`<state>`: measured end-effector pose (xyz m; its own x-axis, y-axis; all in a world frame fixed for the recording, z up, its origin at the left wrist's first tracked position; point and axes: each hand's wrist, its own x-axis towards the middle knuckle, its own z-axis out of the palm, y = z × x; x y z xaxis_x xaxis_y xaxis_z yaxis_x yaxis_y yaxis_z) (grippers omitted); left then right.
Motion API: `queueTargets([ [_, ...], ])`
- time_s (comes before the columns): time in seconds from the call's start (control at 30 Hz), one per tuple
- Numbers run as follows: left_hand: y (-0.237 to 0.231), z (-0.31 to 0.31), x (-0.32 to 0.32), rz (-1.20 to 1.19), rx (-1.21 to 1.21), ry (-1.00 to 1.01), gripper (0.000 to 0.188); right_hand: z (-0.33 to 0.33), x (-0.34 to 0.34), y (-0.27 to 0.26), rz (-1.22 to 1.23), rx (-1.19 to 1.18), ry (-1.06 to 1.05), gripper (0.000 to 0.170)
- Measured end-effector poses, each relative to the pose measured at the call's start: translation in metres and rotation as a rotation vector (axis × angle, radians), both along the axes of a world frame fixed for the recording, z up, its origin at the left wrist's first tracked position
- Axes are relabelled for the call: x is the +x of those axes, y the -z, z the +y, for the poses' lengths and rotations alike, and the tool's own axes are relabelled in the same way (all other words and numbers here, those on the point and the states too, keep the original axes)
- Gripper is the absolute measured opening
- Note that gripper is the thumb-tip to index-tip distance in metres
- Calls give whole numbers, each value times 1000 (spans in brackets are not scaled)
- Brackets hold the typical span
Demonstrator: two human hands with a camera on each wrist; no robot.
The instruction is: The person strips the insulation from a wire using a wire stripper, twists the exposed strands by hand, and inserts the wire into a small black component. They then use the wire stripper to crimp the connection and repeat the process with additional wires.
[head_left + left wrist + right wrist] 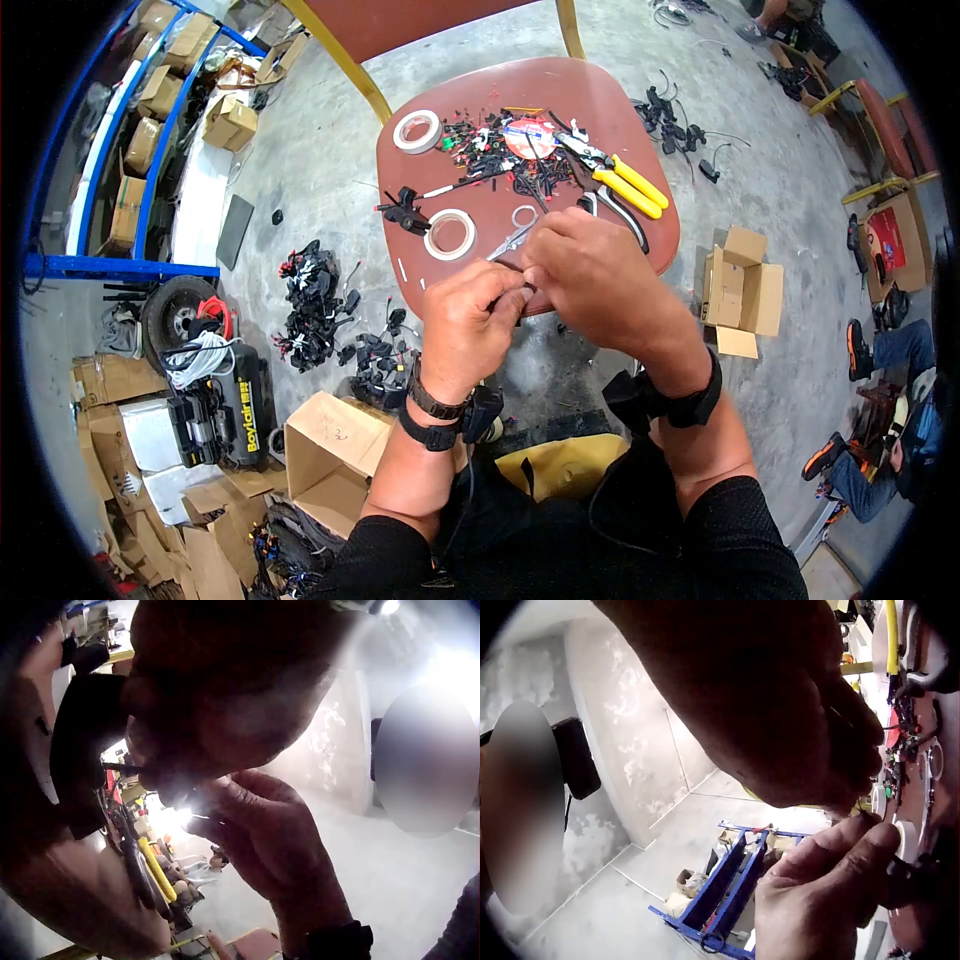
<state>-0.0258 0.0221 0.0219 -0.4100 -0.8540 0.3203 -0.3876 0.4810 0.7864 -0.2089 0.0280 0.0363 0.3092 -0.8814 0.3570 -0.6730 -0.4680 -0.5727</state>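
Note:
Just over the front edge of a red chair seat (400,250), my two hands meet with fingertips close together. Thumb and forefinger of my left hand (465,325) pinch a small dark piece (527,288), mostly covered by the fingers; its exact kind I cannot tell. My right hand (585,265) has its fingers bent and pinched at the same piece, seen from the back. A thin pale strand (208,819) shows by the right fingertips in the left wrist view. Silver scissors (512,240) lie just beyond the hands.
On the seat are two tape rolls (450,234) (417,131), a black connector (403,211), yellow-handled pliers (630,187), black-handled cutters (625,215) and a heap of small scraps (485,150). Black parts (312,305) lie on the floor at left; an open carton (740,290) stands at right.

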Motion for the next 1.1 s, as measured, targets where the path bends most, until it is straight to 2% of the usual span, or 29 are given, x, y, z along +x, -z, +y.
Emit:
queueTargets([
  [0.13,-7,5,-2,-23,81,-92,7,0,10,1,64,-215,-6,9],
  [0.33,-1,6,0,-26,86,-184,7,-1,18,1,105,-384,2,12],
  [0.5,-1,7,0,-2,65,-225,9,-2,22,0,80,-410,4,13],
  [0.7,-1,10,0,101,251,-273,7,-1,26,-3,0,-417,28,11],
  [0.8,6,8,1,328,448,-285,5,-2,27,-2,-24,-437,41,11],
  [1.0,2,7,-6,560,679,-314,10,-6,22,7,-38,-418,29,16],
  [1.1,1,7,-4,483,654,-293,14,-8,22,8,-132,-369,71,16],
])
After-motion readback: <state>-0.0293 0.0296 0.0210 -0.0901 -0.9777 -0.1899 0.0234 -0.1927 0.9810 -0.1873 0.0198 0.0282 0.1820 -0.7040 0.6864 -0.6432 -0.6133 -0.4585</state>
